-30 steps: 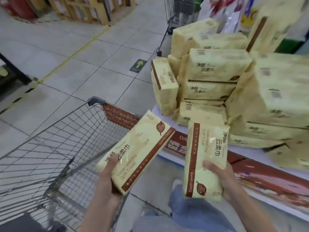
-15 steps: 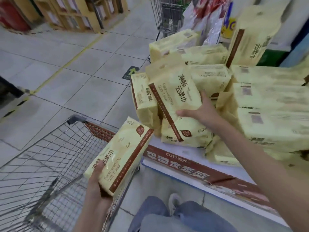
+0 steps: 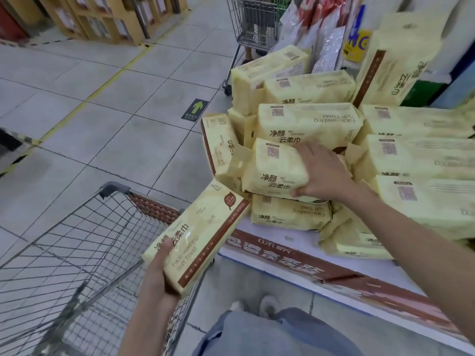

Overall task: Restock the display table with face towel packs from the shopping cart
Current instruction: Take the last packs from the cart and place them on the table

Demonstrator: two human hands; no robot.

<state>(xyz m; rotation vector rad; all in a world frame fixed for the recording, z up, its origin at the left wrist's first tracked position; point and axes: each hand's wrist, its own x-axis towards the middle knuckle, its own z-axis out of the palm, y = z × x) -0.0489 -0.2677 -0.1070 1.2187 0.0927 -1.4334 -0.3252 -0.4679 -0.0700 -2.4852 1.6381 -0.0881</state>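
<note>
- Tiled floor (image 3: 102,124) aisle; display table (image 3: 290,240) heaped with towel packs.
- Right hand (image 3: 323,173) gripped front pack (image 3: 275,170) on the table's pile, seating it.
- Left hand (image 3: 159,276) clutched second pack (image 3: 198,237) beside the table, over shopping cart (image 3: 77,240); likely next up.

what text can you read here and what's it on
"净颜 云柔巾", "Face-washing Soft Towel", "Soft": held pack in left hand.
"净颜 云柔巾": front pack under right hand.
"净颜 云柔巾", "Face-washing Soft Towel" upside down: stacked pack.
Table banner, floor arrow sticker: too blurred to read.

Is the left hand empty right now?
No, the left hand grips a face towel pack by its lower end.
</note>
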